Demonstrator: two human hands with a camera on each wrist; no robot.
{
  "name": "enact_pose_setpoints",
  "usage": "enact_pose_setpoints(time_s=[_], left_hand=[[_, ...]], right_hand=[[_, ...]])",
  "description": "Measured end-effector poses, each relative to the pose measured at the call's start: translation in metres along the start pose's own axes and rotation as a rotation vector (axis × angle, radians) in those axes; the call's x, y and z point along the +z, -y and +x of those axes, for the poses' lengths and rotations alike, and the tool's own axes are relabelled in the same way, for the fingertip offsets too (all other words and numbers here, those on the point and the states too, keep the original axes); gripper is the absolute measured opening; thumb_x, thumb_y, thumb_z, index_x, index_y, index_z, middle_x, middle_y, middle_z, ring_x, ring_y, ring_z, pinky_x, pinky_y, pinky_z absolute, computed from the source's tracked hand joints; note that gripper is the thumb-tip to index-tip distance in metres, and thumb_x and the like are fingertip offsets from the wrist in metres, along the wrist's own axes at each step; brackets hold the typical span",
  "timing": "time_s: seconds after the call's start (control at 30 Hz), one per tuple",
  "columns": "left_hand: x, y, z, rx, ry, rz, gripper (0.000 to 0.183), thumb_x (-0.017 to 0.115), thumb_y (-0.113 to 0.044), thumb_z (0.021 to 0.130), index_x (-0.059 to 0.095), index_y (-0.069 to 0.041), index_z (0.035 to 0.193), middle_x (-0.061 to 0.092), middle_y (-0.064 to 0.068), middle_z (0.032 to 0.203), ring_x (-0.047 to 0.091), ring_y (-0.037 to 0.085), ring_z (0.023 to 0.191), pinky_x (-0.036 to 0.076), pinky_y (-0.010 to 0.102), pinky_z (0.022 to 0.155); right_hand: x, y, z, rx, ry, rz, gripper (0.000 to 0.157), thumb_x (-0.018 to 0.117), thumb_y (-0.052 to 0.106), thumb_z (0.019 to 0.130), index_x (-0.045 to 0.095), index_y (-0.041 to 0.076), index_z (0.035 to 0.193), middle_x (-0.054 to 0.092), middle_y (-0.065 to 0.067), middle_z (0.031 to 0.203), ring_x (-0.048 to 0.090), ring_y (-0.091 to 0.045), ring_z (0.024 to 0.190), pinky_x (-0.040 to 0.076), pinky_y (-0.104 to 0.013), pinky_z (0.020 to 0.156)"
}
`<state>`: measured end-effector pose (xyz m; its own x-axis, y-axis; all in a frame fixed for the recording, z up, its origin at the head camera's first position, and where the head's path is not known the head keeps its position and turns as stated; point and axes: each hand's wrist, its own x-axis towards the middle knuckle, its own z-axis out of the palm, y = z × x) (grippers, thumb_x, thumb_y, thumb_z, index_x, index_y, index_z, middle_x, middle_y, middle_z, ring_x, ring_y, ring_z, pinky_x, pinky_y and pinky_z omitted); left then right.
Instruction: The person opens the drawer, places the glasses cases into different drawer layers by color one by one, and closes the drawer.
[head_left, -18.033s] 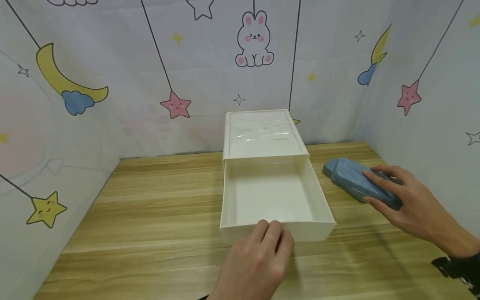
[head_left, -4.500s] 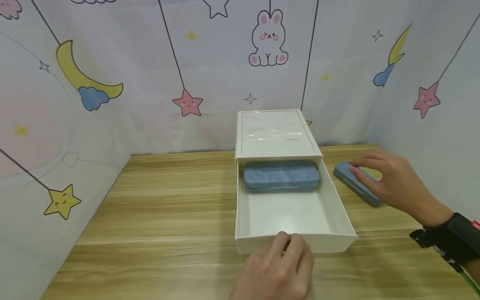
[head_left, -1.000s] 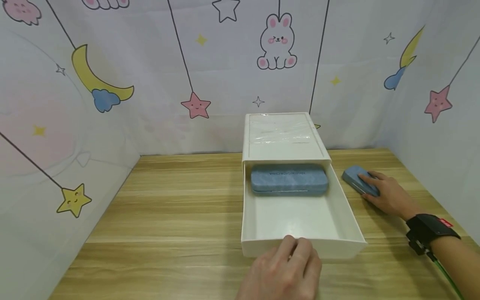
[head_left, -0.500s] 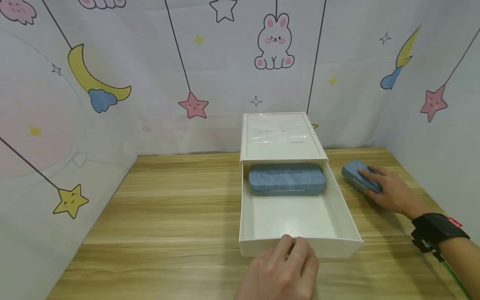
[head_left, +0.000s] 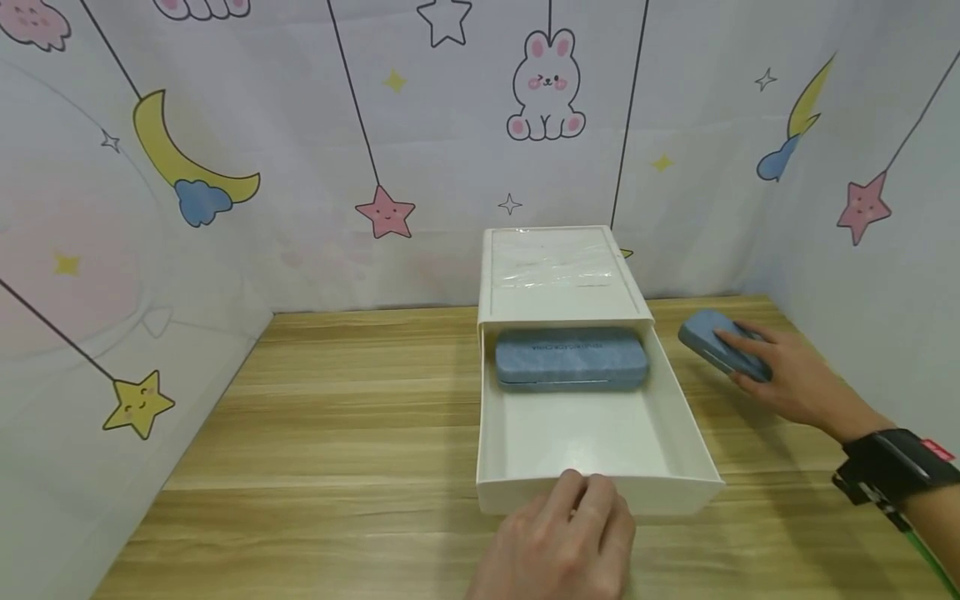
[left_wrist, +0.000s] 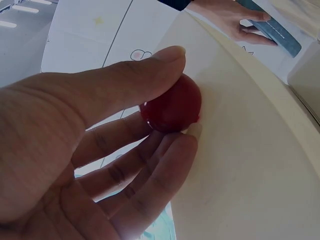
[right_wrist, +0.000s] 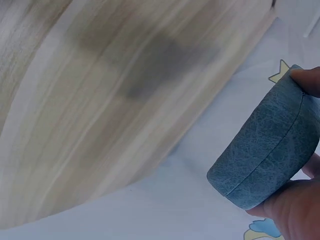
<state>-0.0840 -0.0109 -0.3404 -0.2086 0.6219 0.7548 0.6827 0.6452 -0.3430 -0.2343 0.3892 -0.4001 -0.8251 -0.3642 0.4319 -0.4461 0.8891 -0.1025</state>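
My left hand (head_left: 558, 542) is at the front of the pulled-out white drawer (head_left: 663, 497). The left wrist view shows its thumb and fingers pinching a shiny red round knob (left_wrist: 176, 107) on the drawer front. To the drawer's right, my right hand (head_left: 806, 379) grips a blue glasses case (head_left: 708, 335) across its sides, thumb on one and fingers on the other. That case is raised over the table, its shadow falling on the wood in the right wrist view. A second blue glasses case (head_left: 572, 362), with small lettering on its lid, lies crosswise at the back inside the drawer.
The drawer's white housing (head_left: 558, 275), with clear tape on top, stands at the back of the wood-grain table (head_left: 337, 433). Printed fabric walls (head_left: 442, 150) close off the back and both sides. A black strap (head_left: 896, 462) with a green cable is on the right wrist.
Eighteen seconds ago the drawer was empty and both glasses cases lay at right; one has since gone into it. Over the last second my right hand has lifted the other off the table.
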Motion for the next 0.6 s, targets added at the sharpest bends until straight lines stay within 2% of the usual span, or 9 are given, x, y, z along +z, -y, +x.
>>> enact_pose_setpoints(time_s=[0.13, 0.43, 0.6], left_hand=[[-0.001, 0.0, 0.0, 0.0, 0.016, -0.011, 0.043, 0.031, 0.002, 0.099, 0.072, -0.011, 0.088, 0.058, -0.001, 0.083, 0.053, 0.009, 0.07, 0.047, 0.013, 0.053], [0.0, 0.0, 0.0, 0.007, -0.008, 0.004, 0.042, 0.033, 0.003, 0.097, 0.071, -0.011, 0.087, 0.057, -0.001, 0.083, 0.05, 0.009, 0.069, 0.046, 0.013, 0.053], [0.001, 0.0, 0.0, 0.007, -0.011, 0.0, 0.042, 0.033, 0.003, 0.097, 0.071, -0.011, 0.086, 0.056, -0.001, 0.081, 0.049, 0.009, 0.068, 0.043, 0.013, 0.051]], right_hand=[[-0.007, 0.004, 0.001, -0.043, -0.038, 0.005, 0.072, 0.086, 0.0, 0.071, 0.061, 0.001, 0.138, 0.054, -0.037, 0.135, 0.057, -0.057, 0.11, 0.048, -0.063, 0.081], [-0.028, 0.017, 0.004, -0.081, -0.063, 0.015, 0.075, 0.087, -0.002, 0.068, 0.062, 0.004, 0.139, 0.055, -0.032, 0.138, 0.06, -0.05, 0.109, 0.049, -0.057, 0.078], [-0.038, 0.025, 0.004, -0.09, -0.048, 0.026, 0.077, 0.086, 0.0, 0.071, 0.059, 0.011, 0.143, 0.053, -0.027, 0.141, 0.058, -0.046, 0.11, 0.046, -0.056, 0.079]])
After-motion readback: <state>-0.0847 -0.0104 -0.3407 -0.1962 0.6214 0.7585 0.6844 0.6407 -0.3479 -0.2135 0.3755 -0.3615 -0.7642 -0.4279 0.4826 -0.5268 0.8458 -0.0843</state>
